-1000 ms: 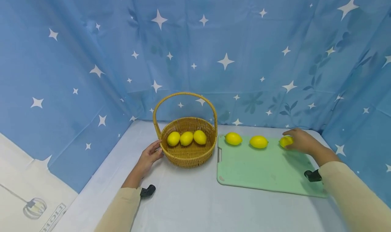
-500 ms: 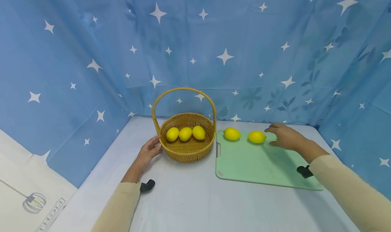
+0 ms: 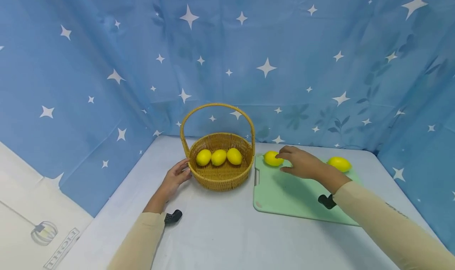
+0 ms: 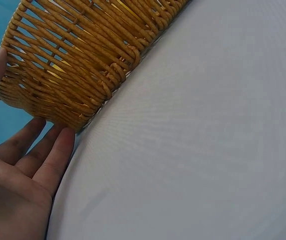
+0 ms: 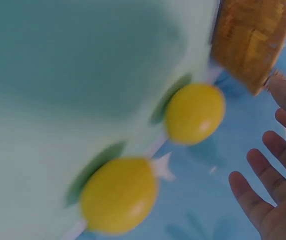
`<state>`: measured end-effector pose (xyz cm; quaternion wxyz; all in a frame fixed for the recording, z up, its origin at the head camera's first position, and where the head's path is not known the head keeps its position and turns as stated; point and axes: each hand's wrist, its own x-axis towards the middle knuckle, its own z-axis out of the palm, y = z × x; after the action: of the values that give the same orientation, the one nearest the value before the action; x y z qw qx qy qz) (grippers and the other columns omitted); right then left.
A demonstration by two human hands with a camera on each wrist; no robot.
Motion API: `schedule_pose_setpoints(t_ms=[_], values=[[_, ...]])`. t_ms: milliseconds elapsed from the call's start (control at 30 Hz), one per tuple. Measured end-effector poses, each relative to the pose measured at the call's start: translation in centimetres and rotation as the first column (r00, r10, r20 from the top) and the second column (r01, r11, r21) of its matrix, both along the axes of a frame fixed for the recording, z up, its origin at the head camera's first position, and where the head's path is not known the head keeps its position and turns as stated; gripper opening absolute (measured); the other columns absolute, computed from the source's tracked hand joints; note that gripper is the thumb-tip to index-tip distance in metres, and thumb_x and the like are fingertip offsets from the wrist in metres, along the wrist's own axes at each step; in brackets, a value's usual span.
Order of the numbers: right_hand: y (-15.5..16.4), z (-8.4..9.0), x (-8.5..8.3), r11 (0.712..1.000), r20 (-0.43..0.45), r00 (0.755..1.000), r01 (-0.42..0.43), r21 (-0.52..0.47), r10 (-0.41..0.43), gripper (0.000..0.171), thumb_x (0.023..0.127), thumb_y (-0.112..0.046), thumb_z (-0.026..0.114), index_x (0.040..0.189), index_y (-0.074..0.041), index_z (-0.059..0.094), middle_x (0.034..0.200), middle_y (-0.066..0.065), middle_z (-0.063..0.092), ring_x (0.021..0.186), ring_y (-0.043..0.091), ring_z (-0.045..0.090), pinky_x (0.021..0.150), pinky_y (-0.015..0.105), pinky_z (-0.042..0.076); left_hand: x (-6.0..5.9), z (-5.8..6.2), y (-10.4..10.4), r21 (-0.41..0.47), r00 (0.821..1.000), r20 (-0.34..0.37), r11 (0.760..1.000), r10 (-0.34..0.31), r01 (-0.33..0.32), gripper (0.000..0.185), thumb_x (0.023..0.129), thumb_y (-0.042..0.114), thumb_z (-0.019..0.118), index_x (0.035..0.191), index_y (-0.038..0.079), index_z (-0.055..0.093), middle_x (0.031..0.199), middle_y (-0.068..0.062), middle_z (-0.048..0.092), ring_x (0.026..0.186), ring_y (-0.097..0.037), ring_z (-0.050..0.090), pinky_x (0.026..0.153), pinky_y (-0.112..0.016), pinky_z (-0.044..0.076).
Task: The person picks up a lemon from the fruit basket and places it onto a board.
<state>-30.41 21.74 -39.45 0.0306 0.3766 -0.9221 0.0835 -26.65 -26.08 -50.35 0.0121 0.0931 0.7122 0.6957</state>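
A wicker basket (image 3: 220, 177) with a tall handle holds three yellow lemons (image 3: 219, 157). My left hand (image 3: 176, 174) rests open against its left wall, and the left wrist view shows straight fingers (image 4: 47, 155) touching the weave of the basket (image 4: 82, 65). To the right lies a green cutting board (image 3: 295, 199). My right hand (image 3: 289, 161) hovers open over its far edge, fingertips by the left lemon (image 3: 270, 158). Another lemon (image 3: 339, 164) lies at the far right. In the right wrist view two lemons (image 5: 195, 113) (image 5: 118, 194) lie below my spread right hand (image 5: 270, 185), apart from it.
The pale grey table (image 3: 220, 238) is walled on three sides by blue star-printed cloth (image 3: 263, 68). A black camera mount sits on each wrist (image 3: 173, 216) (image 3: 326, 201). The near half of the cutting board is bare.
My right hand has left the far-right lemon and swept left along the board's far edge to the left lemon. The left hand stays on the basket.
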Motion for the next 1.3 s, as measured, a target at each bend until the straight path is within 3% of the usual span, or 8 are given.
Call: schedule_pose_setpoints(t_ms=[300,567,867,1067,1300], values=[[-6.4,0.8,1.4,0.98,-0.068,0.983,-0.176,-0.092,0.17,0.032,0.095,-0.022,0.066,0.125,-0.01,0.064,0.122,0.005,0.056,0.107,0.02,0.055,0.088,0.036,0.052,0.5,-0.3,-0.5,0.001,1.0,0.025,1.0,0.005,-0.005,0.056,0.099,0.017,0.059,0.15,0.01,0.037,0.151,-0.021,0.034,0.122,-0.025,0.051,0.103,-0.046,0.044],[-10.2,1.2,1.4,0.958,-0.114,0.963,-0.256,-0.13,0.242,0.026,0.096,-0.011,0.064,0.122,-0.009,0.065,0.118,0.005,0.056,0.104,0.018,0.055,0.085,0.029,0.053,1.6,2.0,0.0,-0.006,1.0,-0.004,1.0,-0.012,0.012,0.056,0.1,0.013,0.056,0.15,0.002,0.033,0.15,-0.026,0.032,0.119,-0.02,0.054,0.104,-0.053,0.039],[-12.5,0.9,0.4,0.975,-0.018,0.978,-0.207,-0.081,0.206,0.031,0.098,-0.015,0.061,0.128,-0.005,0.061,0.124,0.008,0.054,0.11,0.022,0.055,0.091,0.033,0.052,0.1,0.3,-0.3,0.007,1.0,-0.008,1.0,0.0,0.0,0.054,0.1,0.016,0.058,0.149,0.008,0.038,0.15,-0.021,0.034,0.118,-0.021,0.054,0.103,-0.048,0.043],[-13.5,0.1,-1.0,0.991,0.049,0.991,-0.125,-0.048,0.127,0.034,0.099,-0.016,0.06,0.131,-0.007,0.059,0.122,0.006,0.053,0.106,0.019,0.055,0.089,0.031,0.051,-0.1,0.0,-0.1,-0.007,1.0,-0.023,1.0,0.008,-0.008,0.057,0.098,0.023,0.061,0.149,0.01,0.039,0.15,-0.02,0.036,0.122,-0.028,0.052,0.101,-0.044,0.046],[-14.6,-1.4,-2.3,0.999,0.101,0.994,-0.047,0.025,0.044,0.037,0.1,-0.02,0.058,0.135,-0.011,0.057,0.125,0.005,0.052,0.111,0.019,0.053,0.092,0.031,0.05,-0.1,-0.2,0.1,0.009,1.0,-0.005,1.0,0.002,-0.002,0.054,0.1,0.017,0.058,0.149,0.011,0.038,0.15,-0.02,0.034,0.126,-0.032,0.048,0.103,-0.047,0.044]])
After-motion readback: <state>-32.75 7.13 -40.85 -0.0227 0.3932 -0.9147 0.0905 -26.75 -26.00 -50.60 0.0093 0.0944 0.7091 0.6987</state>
